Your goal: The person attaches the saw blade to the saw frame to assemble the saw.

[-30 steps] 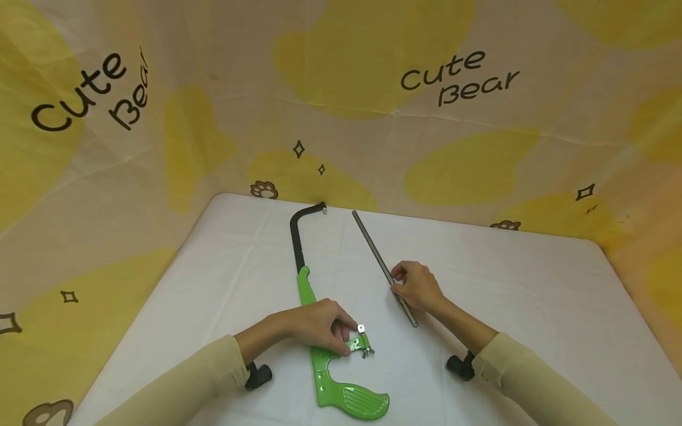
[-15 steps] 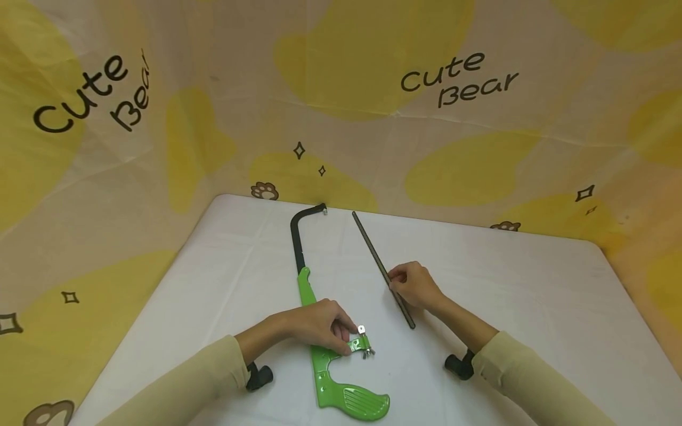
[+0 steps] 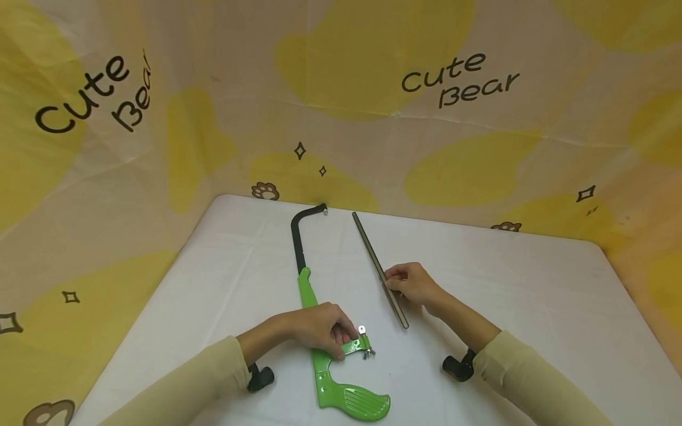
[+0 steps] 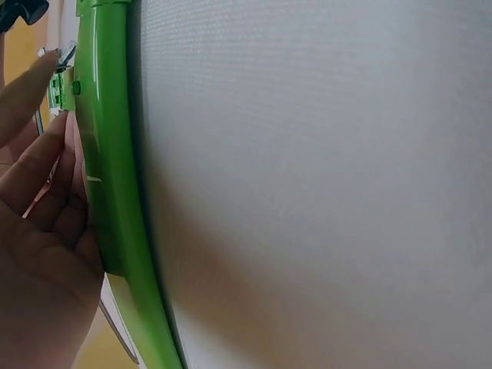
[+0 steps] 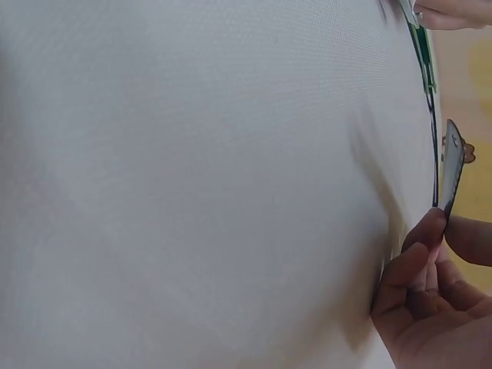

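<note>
The right hand point(image 3: 409, 283) is pinching the blade point(image 3: 379, 269) mid-tabletop (teeth could be nicking fingers); the left hand point(image 3: 318, 327) is gripping the frame point(image 3: 319, 331), which might be sliding.

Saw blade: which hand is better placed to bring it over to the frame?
Right. The right hand already pinches the saw blade near its middle, while the left hand holds down the green saw frame by its wing nut, so it looks busy steadying that.
</note>
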### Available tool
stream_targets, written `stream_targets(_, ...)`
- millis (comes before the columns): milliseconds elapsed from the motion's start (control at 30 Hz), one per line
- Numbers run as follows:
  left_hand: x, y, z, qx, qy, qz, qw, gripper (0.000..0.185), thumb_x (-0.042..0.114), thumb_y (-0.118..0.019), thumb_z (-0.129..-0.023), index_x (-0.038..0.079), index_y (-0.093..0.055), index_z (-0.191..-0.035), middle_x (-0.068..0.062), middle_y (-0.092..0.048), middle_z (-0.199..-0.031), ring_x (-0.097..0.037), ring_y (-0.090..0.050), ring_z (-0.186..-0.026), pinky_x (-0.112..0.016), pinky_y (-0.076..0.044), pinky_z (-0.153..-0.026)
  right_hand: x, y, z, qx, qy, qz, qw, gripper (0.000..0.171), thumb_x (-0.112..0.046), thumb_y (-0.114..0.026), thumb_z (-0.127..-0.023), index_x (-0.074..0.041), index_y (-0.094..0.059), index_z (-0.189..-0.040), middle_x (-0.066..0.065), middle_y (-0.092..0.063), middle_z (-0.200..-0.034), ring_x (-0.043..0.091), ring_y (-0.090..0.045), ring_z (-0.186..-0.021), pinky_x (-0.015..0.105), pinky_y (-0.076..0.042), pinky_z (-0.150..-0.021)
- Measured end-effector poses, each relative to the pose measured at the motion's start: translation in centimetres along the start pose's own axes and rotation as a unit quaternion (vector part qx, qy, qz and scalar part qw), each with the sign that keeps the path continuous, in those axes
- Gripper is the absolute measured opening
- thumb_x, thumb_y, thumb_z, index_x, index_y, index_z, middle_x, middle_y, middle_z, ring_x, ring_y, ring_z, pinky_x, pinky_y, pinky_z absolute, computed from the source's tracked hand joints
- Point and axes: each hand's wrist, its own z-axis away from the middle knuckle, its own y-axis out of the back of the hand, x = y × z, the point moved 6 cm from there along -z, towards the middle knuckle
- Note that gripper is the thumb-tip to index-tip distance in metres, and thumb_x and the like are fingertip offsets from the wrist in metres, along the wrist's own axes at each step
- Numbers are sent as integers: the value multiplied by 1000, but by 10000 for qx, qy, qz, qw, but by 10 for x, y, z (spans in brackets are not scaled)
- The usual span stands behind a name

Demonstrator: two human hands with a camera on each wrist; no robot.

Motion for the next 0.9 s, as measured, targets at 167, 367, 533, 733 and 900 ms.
stream_targets(167,0,0,1,-8,124,-47,9999,39,-5,-81,-74,2,-71,-112,7,-65,-85,-4,-59,-79,-19,-51,-75,0,1,0,1,-19,-92,10000,27,-5,-63,-95,6,-63,-119,9,-63,-95,17,-55,-81,29,-47,-68)
stream_targets(367,1,-1,2,-33,188,-170,9997,41,-5,-82,-74,2,-70,-113,7,-63,-85,-4,-58,-80,-19,-50,-75,-1,1,-1,0,50,-186,9998,26,-5,-61,-96,6,-63,-120,9,-63,-97,17,-55,-83,26,-47,-67)
stream_targets(533,2,-1,3,-47,182,-238,9995,42,-5,-82,-75,3,-70,-115,7,-62,-85,-4,-57,-79,-19,-50,-75,-5,0,-1,15,183,-218,9996,26,-5,-62,-96,5,-64,-119,11,-65,-101,17,-56,-85,27,-47,-69)
stream_targets(733,3,-1,3,-50,188,-255,9995,44,-5,-82,-75,3,-69,-116,8,-61,-84,-4,-56,-79,-19,-50,-75,-14,-5,-1,-203,345,-408,9984,28,-6,-62,-96,8,-61,-121,17,-66,-107,16,-55,-79,29,-49,-68)
stream_targets(900,3,-2,3,-57,164,-247,9995,44,-5,-81,-76,3,-69,-117,7,-61,-85,-3,-55,-80,-19,-49,-76,-19,-5,-3,-216,454,-474,9976,29,-6,-61,-97,9,-61,-122,19,-65,-112,15,-55,-81,28,-50,-68)
